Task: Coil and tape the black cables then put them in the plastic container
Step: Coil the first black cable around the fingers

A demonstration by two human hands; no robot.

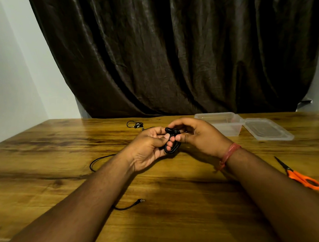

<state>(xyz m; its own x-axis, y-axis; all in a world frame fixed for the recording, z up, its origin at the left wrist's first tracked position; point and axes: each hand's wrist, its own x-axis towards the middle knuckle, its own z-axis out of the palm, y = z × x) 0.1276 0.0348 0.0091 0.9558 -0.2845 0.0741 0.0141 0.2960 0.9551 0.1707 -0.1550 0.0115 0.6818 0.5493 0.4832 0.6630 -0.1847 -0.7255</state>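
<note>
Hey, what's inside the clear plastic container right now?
The plastic container stands open on the table, its lid beside it. Through its clear walls nothing shows inside. The right hand covers its near left corner, so that bit cannot be checked.

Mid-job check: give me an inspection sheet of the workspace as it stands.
Surface: wooden table, glossy grain.
Job's things: black cable coil held above the table; clear plastic container open at far right, its lid beside it. No tape seen.
Clutter: orange scissors at right edge; small earphone bundle at the far side.
Hands: left hand and right hand both grip the coil.
Cables: loose tail loops left; jack plug lies near the forearm.
Surroundings: dark curtain, white wall.
</note>
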